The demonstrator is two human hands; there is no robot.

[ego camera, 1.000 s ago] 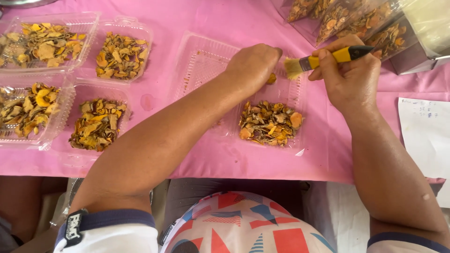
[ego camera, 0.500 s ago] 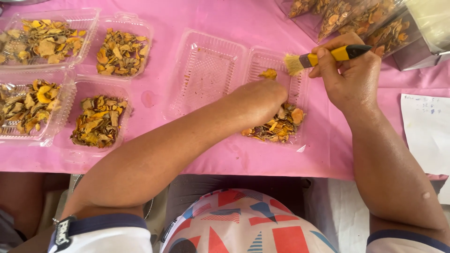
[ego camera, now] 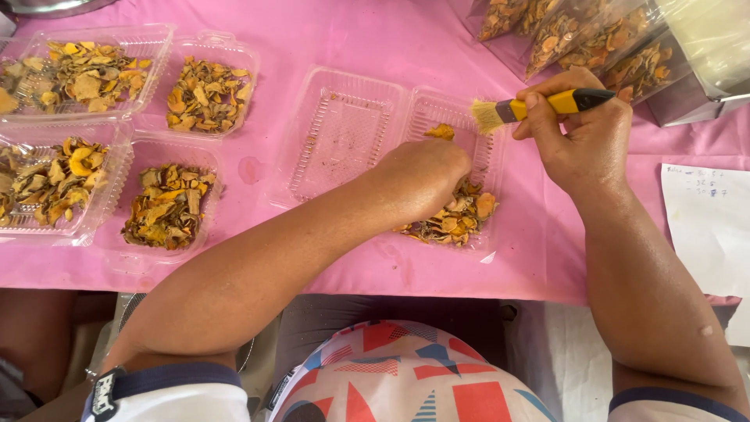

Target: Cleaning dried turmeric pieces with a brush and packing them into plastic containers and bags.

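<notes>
While the left hand [ego camera: 418,184] rests curled, knuckles up, in the open clear clamshell tray [ego camera: 344,129], its fingertips are buried in the heap of dried orange-brown slices [ego camera: 457,219] at the near end of the tray's right-hand half; whether anything is pinched between them cannot be told.

Item, brush [ego camera: 539,105]: small, yellow ferrule band, black handle, pale bristles. Held by the right hand [ego camera: 582,137], fingers closed round the handle. Long axis runs nearly level, side to side across the view; bristle end points toward the left hand, handle end points away, past the right hand's knuckles. Bristles hover over the far end of the same half-tray, just beyond the left hand, beside a single loose slice [ego camera: 441,131] lying apart from the heap.

Relation: the heap lies under and just right of the left hand, which is the nearer; the right hand sits farther out, beyond and to the side.

Surroundings: pink cloth [ego camera: 391,39]; four filled trays [ego camera: 168,203] well to the left hand's outer side; bagged slices [ego camera: 578,35] beyond the right hand; paper sheet [ego camera: 707,211] to the right hand's outer side.
</notes>
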